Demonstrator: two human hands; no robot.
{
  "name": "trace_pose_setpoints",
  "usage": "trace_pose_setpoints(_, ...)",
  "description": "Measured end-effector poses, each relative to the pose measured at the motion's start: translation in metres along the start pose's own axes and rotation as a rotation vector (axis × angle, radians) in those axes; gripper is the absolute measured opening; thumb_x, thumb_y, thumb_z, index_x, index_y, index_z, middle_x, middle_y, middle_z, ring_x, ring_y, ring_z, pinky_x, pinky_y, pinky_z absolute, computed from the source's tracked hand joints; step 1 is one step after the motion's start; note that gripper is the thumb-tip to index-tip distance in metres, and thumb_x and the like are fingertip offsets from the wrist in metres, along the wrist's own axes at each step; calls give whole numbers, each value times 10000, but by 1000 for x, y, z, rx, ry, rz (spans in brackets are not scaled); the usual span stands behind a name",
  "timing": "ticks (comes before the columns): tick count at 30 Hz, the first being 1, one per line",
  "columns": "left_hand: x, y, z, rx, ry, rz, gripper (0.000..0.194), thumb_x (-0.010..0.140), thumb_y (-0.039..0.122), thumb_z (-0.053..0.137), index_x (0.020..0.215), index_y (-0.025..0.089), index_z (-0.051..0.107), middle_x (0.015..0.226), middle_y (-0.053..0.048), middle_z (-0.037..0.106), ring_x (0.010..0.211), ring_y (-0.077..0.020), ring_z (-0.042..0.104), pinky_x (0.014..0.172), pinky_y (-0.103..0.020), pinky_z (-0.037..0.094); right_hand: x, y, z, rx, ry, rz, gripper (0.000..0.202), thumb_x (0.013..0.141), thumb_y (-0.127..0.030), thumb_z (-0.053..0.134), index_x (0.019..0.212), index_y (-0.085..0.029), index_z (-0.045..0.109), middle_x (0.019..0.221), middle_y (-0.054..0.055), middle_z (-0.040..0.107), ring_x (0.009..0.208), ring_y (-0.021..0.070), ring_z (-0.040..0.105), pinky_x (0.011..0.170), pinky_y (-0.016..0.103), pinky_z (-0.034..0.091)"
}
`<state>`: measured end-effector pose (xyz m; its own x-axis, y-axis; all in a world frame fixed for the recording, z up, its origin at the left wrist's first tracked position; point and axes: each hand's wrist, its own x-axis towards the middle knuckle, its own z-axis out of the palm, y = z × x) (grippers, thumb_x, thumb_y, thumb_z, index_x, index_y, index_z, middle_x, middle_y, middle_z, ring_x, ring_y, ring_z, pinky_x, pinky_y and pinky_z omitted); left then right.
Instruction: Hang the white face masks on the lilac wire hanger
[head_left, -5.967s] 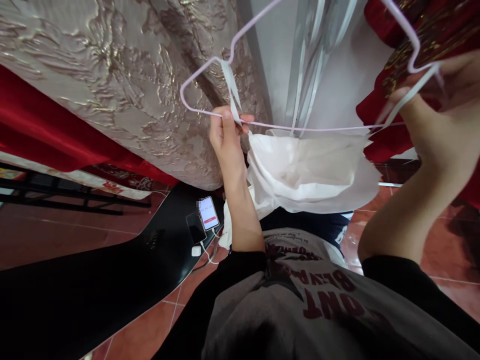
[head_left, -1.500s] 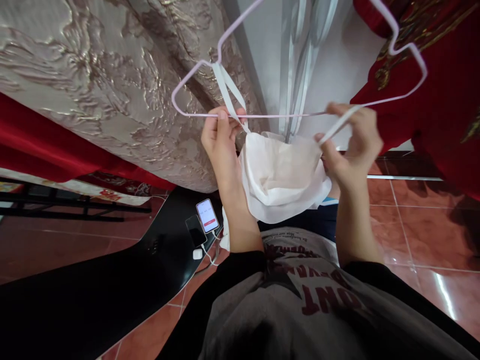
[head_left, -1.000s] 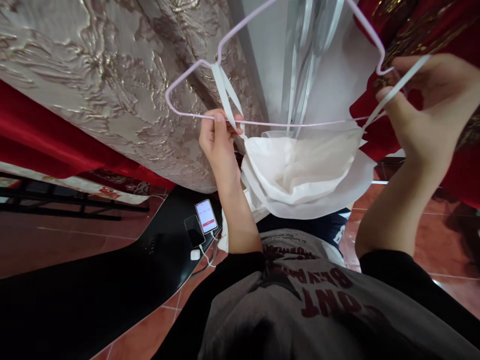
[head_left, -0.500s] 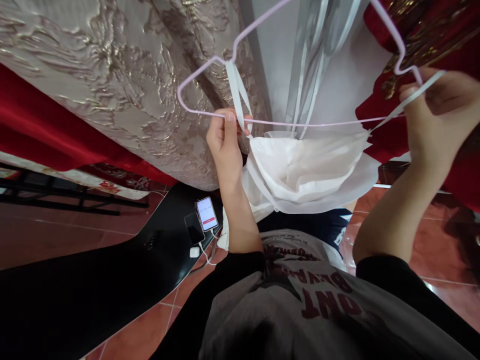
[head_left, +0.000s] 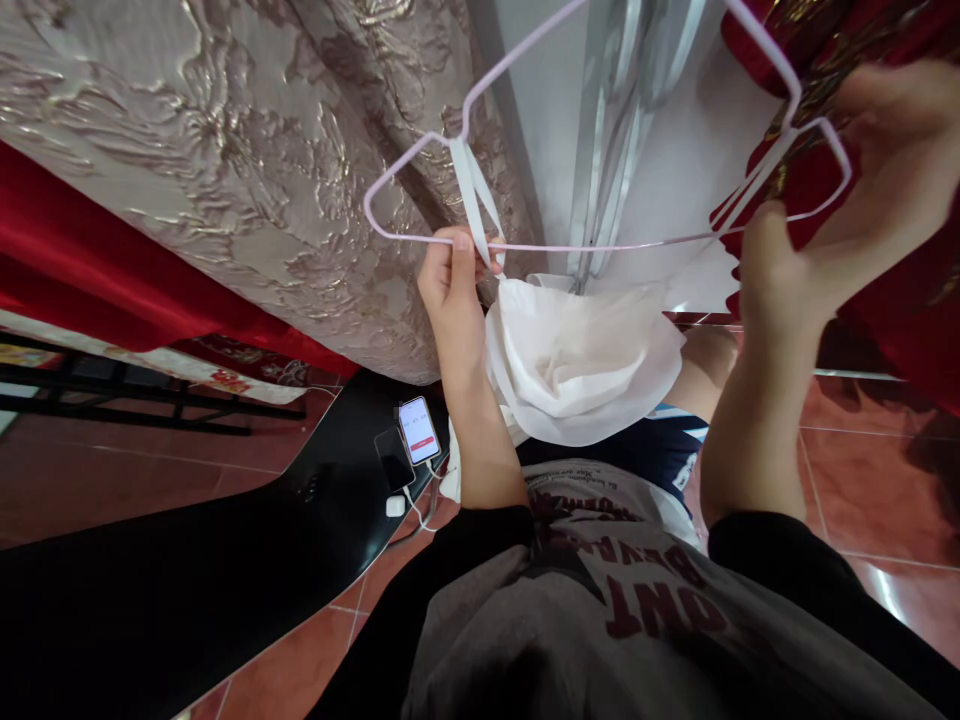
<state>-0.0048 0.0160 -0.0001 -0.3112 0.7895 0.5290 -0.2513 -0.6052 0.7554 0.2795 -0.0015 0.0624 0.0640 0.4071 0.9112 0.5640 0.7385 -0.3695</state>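
Note:
A pale pink hanger [head_left: 600, 248] spans the upper part of the head view, its hook out of sight. My left hand [head_left: 456, 285] is closed on its bottom bar near the left end, beside a white strap [head_left: 469, 190] looped over the left notch. The white garment [head_left: 585, 360] hangs below the bar, its top edge gaping. Another white strap [head_left: 757, 185] runs over the hanger's right notch. Beside that end, my right hand [head_left: 832, 230] is open, fingers apart and blurred, thumb close to the bar.
Embossed beige-gold fabric [head_left: 247, 150] and red cloth [head_left: 112, 260] hang at left; red cloth with gold trim [head_left: 907, 290] hangs at right. Two phones, one lit phone [head_left: 418, 430] and one dark phone [head_left: 394, 460], lie on a black bench [head_left: 225, 540] with a white charger [head_left: 395, 506].
My right hand has let go of the right strap, which now lies over the hanger's right notch. The garment's right side has dropped and swung left. My left hand keeps its hold.

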Motion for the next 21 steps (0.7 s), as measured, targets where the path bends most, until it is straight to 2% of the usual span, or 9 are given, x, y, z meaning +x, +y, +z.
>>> trace_pose_setpoints(1, -1, 0, 1, 13, -1, -12, 291, 1134, 469, 753, 924, 271, 782, 860, -22, 780, 681, -178, 651, 695, -318, 529, -10, 1, 8, 14, -12, -56, 412, 1046, -508, 684, 1407, -328, 768, 1320, 82, 748, 1310, 328, 671, 1206, 567, 553)
trace_pose_setpoints(3, -2, 1, 1, 54, 22, -34, 279, 1154, 436, 715, 931, 282, 780, 887, -28, 783, 717, -193, 678, 712, -323, 547, -32, 2, 24, -11, -170, -88, 361, 1062, -451, 652, 1379, -337, 782, 1216, 63, 810, 1143, 296, 745, 1056, 534, 617)
trace_pose_setpoints(5, -4, 2, 1, 127, 59, -55, 262, 1174, 383, 681, 953, 277, 772, 913, -35, 781, 788, -208, 712, 785, -334, 580, -52, 2, 41, -58, -373, -7, 369, 1058, -416, 657, 1407, -345, 755, 1222, 53, 824, 1126, 293, 754, 1048, 546, 615)
trace_pose_setpoints(6, -5, 2, 1, 165, 76, -61, 225, 1178, 338, 675, 987, 267, 772, 917, -38, 775, 827, -213, 725, 833, -339, 591, -61, 1, 48, -87, -392, 15, 366, 1059, -411, 652, 1405, -339, 750, 1213, 55, 822, 1126, 297, 749, 1078, 574, 599)
trace_pose_setpoints(9, -9, 5, 3, 209, 127, -51, 86, 1152, 162, 671, 1168, 223, 729, 890, -31, 744, 876, -211, 734, 920, -347, 590, -80, -4, 60, -137, -268, 39, 330, 1084, -365, 595, 1377, -334, 743, 1204, 49, 809, 1145, 291, 735, 1163, 631, 538)
trace_pose_setpoints(11, -12, 7, 10, 187, 219, -2, 171, 1144, 104, 621, 1269, 221, 630, 879, -11, 713, 827, -195, 720, 895, -339, 582, -85, -8, 63, -126, -223, 43, 319, 1102, -352, 564, 1366, -343, 741, 1210, 37, 806, 1151, 279, 735, 1182, 630, 523)
trace_pose_setpoints(15, -20, 11, 32, 131, 460, 163, 226, 1156, 150, 469, 1373, 209, 485, 836, 14, 637, 732, -181, 651, 840, -336, 543, -83, -13, 63, -85, -191, 29, 289, 1105, -336, 582, 1342, -357, 747, 1181, 6, 818, 1108, 249, 743, 1155, 584, 528)
trace_pose_setpoints(18, -26, 11, 48, 125, 512, 238, 344, 1123, 190, 458, 1467, 183, 443, 820, 12, 610, 749, -199, 619, 875, -360, 531, -80, -14, 61, -71, -167, 20, 286, 1106, -315, 581, 1327, -361, 756, 1157, -9, 825, 1082, 227, 750, 1126, 545, 538)
trace_pose_setpoints(21, -34, 10, 62, 172, 519, 283, 407, 1161, 297, 429, 1556, 209, 392, 924, -18, 649, 863, -225, 686, 987, -416, 544, -80, -15, 60, -75, -187, 50, 289, 1108, -346, 571, 1316, -348, 772, 1163, 7, 827, 1099, 240, 755, 1135, 563, 545)
